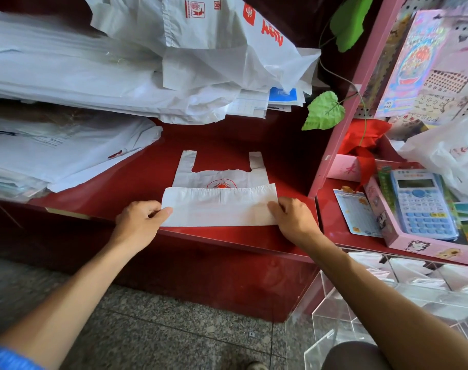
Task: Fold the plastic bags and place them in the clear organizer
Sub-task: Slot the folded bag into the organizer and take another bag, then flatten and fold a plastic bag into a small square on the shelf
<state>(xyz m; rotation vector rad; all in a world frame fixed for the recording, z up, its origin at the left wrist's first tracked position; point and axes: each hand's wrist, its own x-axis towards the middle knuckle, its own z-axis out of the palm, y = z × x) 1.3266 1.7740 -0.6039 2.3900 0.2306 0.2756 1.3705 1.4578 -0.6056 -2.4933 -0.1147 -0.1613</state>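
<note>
A small white plastic bag (pixel 219 204) with a red sun print lies flat on the red counter (pixel 227 145), handles pointing away from me. Its bottom part is folded up over the middle. My left hand (pixel 140 218) pinches the folded strip's left end between thumb and fingers. My right hand (pixel 294 217) pinches the right end the same way. The clear organizer (pixel 403 295) stands low at the right, below the counter edge, with white folded bags in its far compartments.
Heaps of white plastic bags (pixel 120 76) fill the counter's back and left side. A pink shelf unit (pixel 342 124) rises at the right, holding a blue calculator (pixel 422 204) in a pink box, cards and green fake leaves (pixel 325 110). Grey stone floor lies below.
</note>
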